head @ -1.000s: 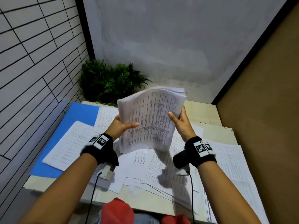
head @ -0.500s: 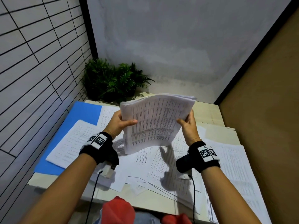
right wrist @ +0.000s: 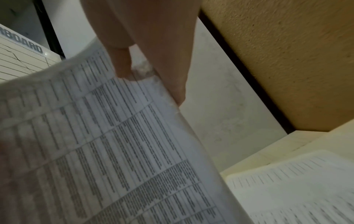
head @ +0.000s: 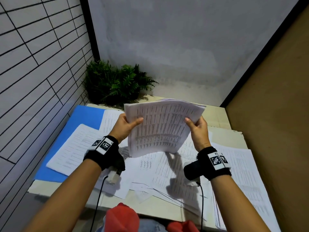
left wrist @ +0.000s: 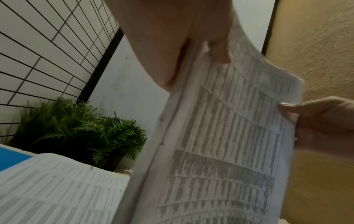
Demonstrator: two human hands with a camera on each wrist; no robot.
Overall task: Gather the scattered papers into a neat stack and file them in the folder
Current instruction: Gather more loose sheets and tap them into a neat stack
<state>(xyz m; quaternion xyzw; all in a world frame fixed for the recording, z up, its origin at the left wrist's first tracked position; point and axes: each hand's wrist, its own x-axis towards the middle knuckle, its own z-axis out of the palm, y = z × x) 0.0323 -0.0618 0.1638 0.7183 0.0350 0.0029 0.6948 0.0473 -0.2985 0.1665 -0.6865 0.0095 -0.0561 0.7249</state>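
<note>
A thick stack of printed papers (head: pixel 160 126) is lifted above the table, tilted towards me. My left hand (head: pixel 127 125) grips its left edge, thumb on the front sheet, and my right hand (head: pixel 195 127) grips the right edge. The left wrist view shows the stack of papers (left wrist: pixel 220 144) side-on, with my thumb (left wrist: pixel 218 50) on it. In the right wrist view the stack (right wrist: pixel 107 148) fills the left half. Loose sheets (head: pixel 160 171) lie scattered on the table below. The blue folder (head: pixel 78 119) lies open at the left, with a sheet (head: pixel 78 146) on it.
A potted fern (head: pixel 117 82) stands in the back left corner, against the tiled wall. A brown board wall (head: pixel 275 114) borders the table on the right. More papers (head: pixel 247 181) reach the table's (head: pixel 215 114) front right edge. Cables hang from both wrist cameras.
The held stack has swung from an upright slant to a wider, more level hold and shifted a little right. My right hand has moved outward along the edge.
</note>
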